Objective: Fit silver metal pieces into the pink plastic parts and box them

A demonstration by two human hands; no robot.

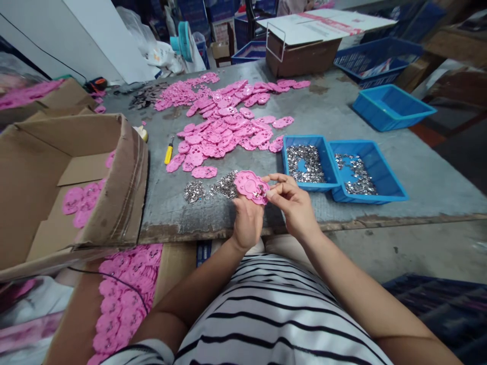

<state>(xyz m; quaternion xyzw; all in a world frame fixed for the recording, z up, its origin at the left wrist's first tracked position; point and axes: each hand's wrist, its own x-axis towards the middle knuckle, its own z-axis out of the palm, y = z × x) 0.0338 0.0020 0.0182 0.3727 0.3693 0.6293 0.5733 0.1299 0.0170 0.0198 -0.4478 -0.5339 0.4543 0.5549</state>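
Note:
A pink moulded plastic piece (249,185) with a rounded, scalloped outline is held up above the table's front edge. From below, my left hand (246,223) grips it, with the thumb along its near edge. My right hand (291,203) has its thumb and index finger pinched at the piece's right end, where small shiny metal bits show. What exactly lies between those fingertips is too small to make out. Just beyond the piece are two heaps of small metal parts (195,192). A pile of similar pink pieces (213,137) spreads over the table behind.
Two blue bins (391,190) of metal parts stand right of my hands, and another blue bin (393,124) sits farther back. A yellow-handled screwdriver (168,154) lies left of the pile. An open cardboard box (131,177) with pink pieces is at the left.

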